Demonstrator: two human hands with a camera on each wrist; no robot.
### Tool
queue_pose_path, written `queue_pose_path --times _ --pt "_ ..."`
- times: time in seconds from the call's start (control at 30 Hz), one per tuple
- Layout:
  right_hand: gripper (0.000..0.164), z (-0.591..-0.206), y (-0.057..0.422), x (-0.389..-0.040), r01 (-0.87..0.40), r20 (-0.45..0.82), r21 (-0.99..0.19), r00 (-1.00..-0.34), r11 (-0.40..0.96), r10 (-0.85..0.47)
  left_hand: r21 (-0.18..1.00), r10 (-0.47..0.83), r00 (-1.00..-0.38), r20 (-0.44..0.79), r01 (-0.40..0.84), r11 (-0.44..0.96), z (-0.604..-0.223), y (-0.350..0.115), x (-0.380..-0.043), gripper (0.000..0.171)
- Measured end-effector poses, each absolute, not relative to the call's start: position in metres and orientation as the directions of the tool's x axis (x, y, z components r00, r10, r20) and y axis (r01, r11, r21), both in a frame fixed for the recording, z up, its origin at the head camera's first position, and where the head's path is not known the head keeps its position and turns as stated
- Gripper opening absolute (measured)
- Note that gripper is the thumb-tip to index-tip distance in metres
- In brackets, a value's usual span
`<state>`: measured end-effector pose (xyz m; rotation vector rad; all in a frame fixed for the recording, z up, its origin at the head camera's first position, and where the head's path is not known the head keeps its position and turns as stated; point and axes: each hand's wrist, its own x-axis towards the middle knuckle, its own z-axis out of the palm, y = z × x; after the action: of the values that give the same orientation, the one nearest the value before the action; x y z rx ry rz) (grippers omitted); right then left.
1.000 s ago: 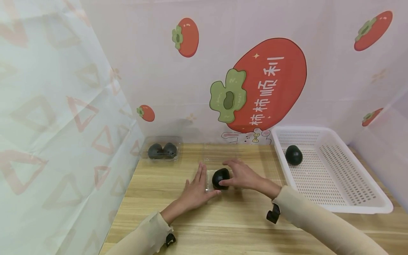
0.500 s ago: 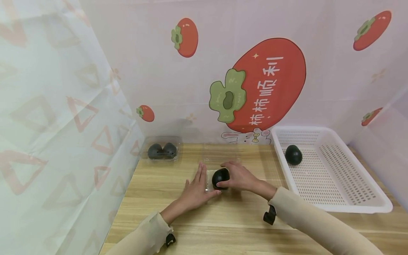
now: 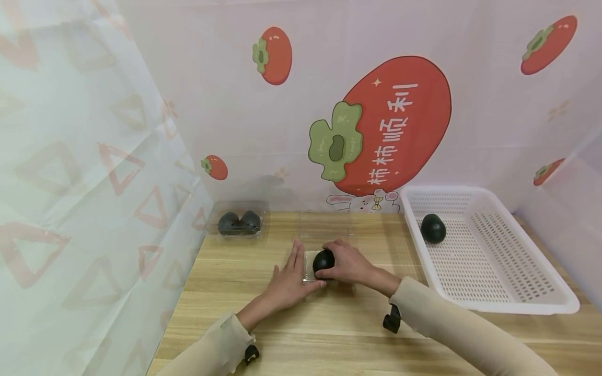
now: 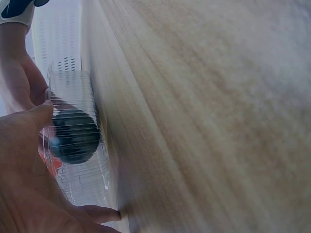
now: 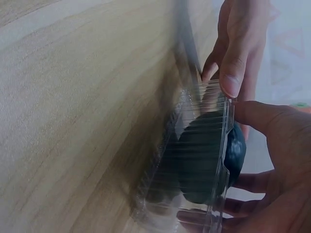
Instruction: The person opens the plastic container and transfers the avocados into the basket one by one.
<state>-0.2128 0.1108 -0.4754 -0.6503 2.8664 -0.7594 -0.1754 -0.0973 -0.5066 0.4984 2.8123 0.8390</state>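
Head view: the right hand (image 3: 349,262) comes in from the right, fingers and thumb curled round a dark oval fruit (image 3: 323,264), thumb on its near side, fingers over its far side. That grip from above and beside probably suits the low walls of the clear box (image 3: 308,275) it sits in; the right wrist view shows its top above the rim. Whether it bears on the box's floor is unclear.

At the box's left end, the left hand (image 3: 288,283) lies with straight fingers along the side and thumb spread to the near edge, likely to steady so light a box. Both forearms reach in from the near side, angled inward.

On the far side of the box, a clear lid (image 3: 326,224) lies folded back, presumably for access from above. Far left, another clear box (image 3: 257,206) holds two dark fruits (image 3: 230,223) side by side. To the right, a white basket (image 3: 517,308) contains one more dark fruit (image 3: 433,228), near its left wall.
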Motion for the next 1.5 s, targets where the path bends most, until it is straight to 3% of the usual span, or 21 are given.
queue_pose_path --times 0.93,1.5 --pt "0.075 -0.483 0.098 -0.216 -0.34 -0.007 -0.492 -0.919 0.802 -0.394 0.548 0.354 -0.933 -0.066 0.263 0.794 -0.507 -0.098 -0.175 0.118" --pt "0.066 -0.485 0.102 -0.218 -0.361 0.043 -0.51 -0.917 0.781 -0.396 0.555 0.352 -0.934 -0.06 0.262 0.789 -0.507 -0.097 -0.175 0.118"
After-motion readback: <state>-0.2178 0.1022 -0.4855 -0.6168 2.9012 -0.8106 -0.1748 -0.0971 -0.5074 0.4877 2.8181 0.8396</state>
